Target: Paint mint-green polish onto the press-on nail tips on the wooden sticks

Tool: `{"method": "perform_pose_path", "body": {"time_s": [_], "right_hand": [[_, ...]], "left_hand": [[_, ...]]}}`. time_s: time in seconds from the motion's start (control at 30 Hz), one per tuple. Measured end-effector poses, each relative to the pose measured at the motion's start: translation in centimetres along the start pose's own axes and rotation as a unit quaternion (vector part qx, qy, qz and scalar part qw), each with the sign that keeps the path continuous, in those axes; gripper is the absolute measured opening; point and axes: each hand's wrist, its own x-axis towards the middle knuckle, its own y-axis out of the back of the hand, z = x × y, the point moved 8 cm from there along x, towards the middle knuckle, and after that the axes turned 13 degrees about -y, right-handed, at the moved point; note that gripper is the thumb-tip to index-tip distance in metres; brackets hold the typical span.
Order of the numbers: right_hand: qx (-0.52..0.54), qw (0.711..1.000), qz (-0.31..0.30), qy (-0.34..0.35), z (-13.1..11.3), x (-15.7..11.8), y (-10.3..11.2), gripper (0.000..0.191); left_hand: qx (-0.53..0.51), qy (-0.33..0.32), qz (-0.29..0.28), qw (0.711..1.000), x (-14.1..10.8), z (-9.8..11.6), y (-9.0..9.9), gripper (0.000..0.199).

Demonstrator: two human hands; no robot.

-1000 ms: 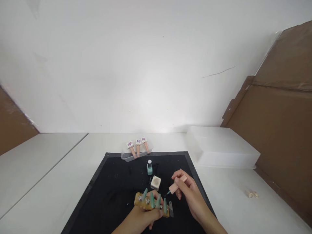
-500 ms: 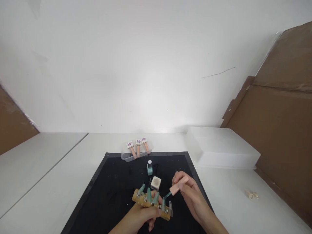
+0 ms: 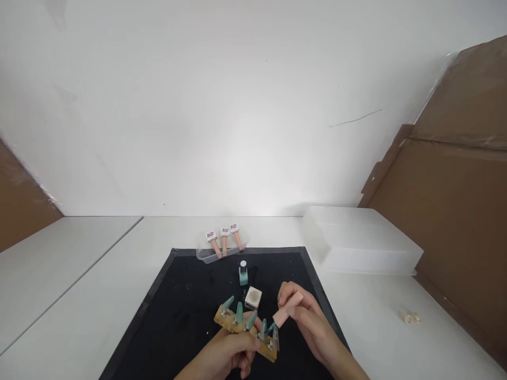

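My left hand (image 3: 233, 348) grips a yellowish nail stand (image 3: 227, 320) low over the mat. Several false nails painted green (image 3: 240, 312) stick up from it, and a clear one (image 3: 275, 339) sits at its right end. Between the fingers of my right hand (image 3: 309, 322) is a nail polish brush (image 3: 288, 310) with a pale pink cap handle. Its green-coated bristles are down by the nails at the stand's right end; whether they touch one, I cannot tell. Just behind the stand is a white square bottle (image 3: 253, 297), and farther back a teal polish bottle (image 3: 243, 273) with a silver cap.
A clear tray (image 3: 208, 257) holds three pink-handled bottles (image 3: 224, 240) at the back edge of the black mat (image 3: 174, 295). To the right are a white translucent box (image 3: 364, 237) and small cream-coloured rings (image 3: 410, 317). Brown cardboard (image 3: 447, 174) flanks the table.
The brush has shifted slightly down and left, its bristles now between the last green nail and the clear one. The nail stand has tilted a little in my left hand.
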Motion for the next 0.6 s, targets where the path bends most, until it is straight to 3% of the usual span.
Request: {"method": "perform_pose_path", "body": {"time_s": [0.2,0.6], "right_hand": [[-0.04,0.999,-0.034,-0.008,0.24,-0.01,-0.61,0.002],[-0.058,0.998,-0.024,0.001,0.08,0.05,-0.48,0.002]], "left_hand": [[-0.032,0.006,-0.007,0.999,0.3,-0.43,0.0,0.022],[-0.049,-0.007,-0.024,0.998,0.38,-0.68,-0.01,0.018]]}}
